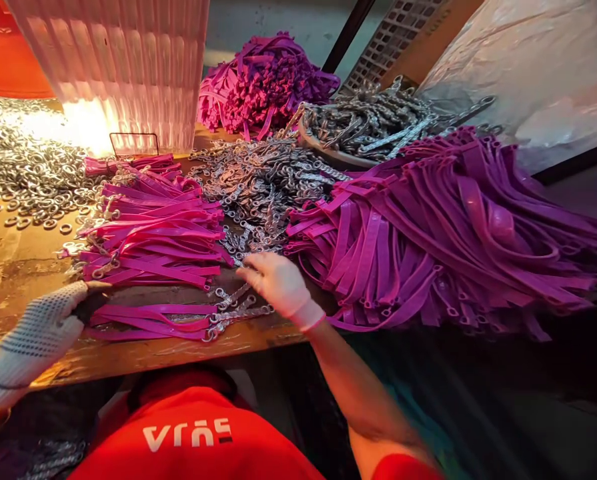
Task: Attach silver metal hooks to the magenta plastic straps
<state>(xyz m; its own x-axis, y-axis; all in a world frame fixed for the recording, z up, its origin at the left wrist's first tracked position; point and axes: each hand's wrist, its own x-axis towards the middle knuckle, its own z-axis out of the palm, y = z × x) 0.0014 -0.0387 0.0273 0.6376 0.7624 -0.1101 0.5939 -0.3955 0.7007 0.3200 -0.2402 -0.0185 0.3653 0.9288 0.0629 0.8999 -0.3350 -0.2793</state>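
Observation:
My left hand (45, 333), in a dotted white knit glove, is at the left near the table's front edge. Its fingers point toward the loose ends of a few purple straps (153, 321) with metal pieces at their right ends; what its fingertips hold is hidden. My right hand (281, 283), in a thin white glove, has bent fingers at the near edge of a pile of silver metal links (263, 180); any piece in them is too small to make out. Between the hands lies a stack of bright purple straps (153, 227).
Metal rings (33, 167) cover the wooden table (8, 260) at the left. Purple straps (418, 227) fill the right side. Behind are a bowl of metal pieces (373, 120), a purple bundle (273, 83) and a ribbed clear panel (123, 73).

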